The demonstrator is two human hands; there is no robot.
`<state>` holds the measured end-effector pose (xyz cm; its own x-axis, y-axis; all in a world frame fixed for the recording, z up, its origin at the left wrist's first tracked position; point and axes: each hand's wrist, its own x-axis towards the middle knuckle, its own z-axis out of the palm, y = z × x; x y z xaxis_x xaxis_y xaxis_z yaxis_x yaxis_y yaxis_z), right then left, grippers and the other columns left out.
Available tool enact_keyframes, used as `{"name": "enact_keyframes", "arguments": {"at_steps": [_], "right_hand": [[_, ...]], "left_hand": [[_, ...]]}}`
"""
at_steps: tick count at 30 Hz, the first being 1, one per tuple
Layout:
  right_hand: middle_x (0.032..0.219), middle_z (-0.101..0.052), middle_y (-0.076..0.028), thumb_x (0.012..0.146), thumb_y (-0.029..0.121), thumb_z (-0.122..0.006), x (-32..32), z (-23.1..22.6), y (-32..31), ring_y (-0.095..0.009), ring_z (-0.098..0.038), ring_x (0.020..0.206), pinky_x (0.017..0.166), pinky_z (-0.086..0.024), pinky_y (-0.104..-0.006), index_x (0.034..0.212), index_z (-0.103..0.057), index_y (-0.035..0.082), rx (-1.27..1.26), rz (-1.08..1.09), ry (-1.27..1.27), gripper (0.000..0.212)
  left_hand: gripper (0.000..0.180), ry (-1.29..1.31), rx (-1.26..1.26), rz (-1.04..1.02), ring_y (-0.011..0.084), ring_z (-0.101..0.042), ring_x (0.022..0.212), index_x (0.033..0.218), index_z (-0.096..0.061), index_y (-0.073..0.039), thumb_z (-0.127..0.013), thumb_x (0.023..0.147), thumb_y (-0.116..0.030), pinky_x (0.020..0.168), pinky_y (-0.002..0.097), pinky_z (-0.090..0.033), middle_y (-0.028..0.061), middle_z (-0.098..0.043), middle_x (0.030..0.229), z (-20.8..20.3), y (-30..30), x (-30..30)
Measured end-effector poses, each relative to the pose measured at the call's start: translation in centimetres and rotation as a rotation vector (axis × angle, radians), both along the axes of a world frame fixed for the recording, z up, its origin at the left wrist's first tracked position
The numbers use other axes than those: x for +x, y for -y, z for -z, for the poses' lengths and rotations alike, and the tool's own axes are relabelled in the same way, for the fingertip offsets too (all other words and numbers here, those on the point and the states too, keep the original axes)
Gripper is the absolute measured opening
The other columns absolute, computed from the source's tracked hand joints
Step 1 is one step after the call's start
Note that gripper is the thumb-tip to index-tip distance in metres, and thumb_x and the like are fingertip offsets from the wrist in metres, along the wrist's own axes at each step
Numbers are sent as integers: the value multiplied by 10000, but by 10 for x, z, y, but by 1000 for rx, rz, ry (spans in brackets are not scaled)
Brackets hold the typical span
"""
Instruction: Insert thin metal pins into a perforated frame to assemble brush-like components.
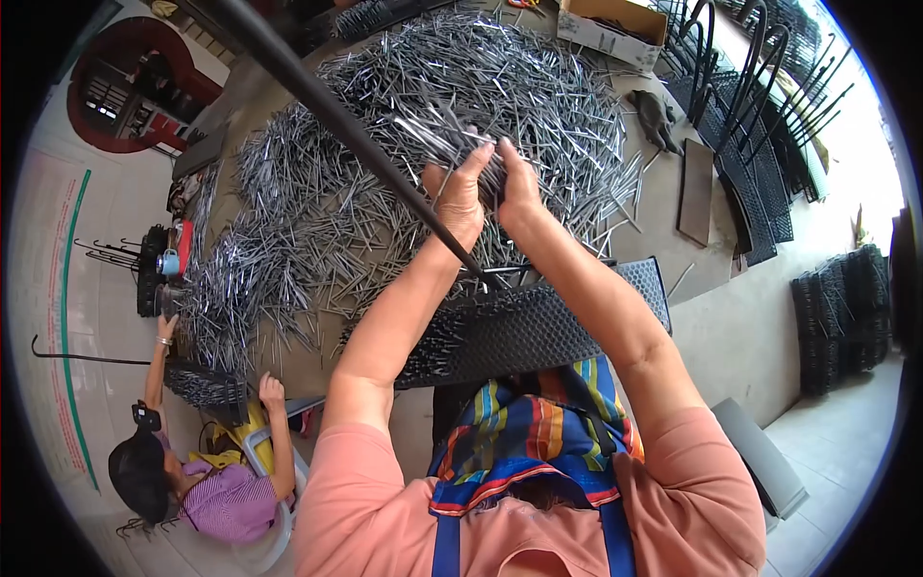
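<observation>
Both hands are closed around a loose bunch of thin silvery metal rods [433, 137], over a large heap of the same rods [385, 87] on the table. My left hand [460, 197] grips the bunch from the left, thumb on top. My right hand [519, 183] presses it from the right. Some rod tips are blurred. Close to my body lies a long black perforated tray [567, 327]. Its left part is filled with upright rods, while the holes on the right show bare. A dark bar [356, 144] rises from the tray and crosses the view toward the upper left.
Another person [226, 500] in a purple top works at the lower left beside a similar filled tray [207, 389]. A cardboard box [615, 34] stands at the back. Black hooked racks [740, 163] and a flat board [696, 192] lie at the right. Stacked trays [841, 317] stand farther right.
</observation>
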<state>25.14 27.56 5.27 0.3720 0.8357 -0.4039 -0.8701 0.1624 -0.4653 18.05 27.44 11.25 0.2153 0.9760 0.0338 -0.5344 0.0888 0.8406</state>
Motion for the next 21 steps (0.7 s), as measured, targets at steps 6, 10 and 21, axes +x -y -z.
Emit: {"name": "enact_keyframes", "arguments": {"at_steps": [6,10,21], "right_hand": [[779,-658,-77,872,355,-660,-3,26,-17,-135,-539,684,649,-449,-315,788,-685,-64,-103,168,509,428],[844,-657,-114,937,426,-564,-5,5,-6,-198,-613,752,701,-496,-362,852,-644,-18,-79,-100,75,459],[732,-631,-21,922,465,-570,11,14,1,-156,-562,606,560,-440,-301,855,-686,96,-115,-194,244,393]], "left_hand": [[325,-185,-16,-47,161,-634,885,993,-597,-6,-759,714,33,809,315,-522,92,-656,978,-1,-4,12],[323,10,-197,-116,204,-652,737,1023,-545,-22,-689,747,64,716,365,-549,91,-639,812,12,-30,2],[135,-160,-340,142,195,-634,638,859,-626,-17,-712,763,25,596,328,-535,78,-656,791,46,-40,-9]]}}
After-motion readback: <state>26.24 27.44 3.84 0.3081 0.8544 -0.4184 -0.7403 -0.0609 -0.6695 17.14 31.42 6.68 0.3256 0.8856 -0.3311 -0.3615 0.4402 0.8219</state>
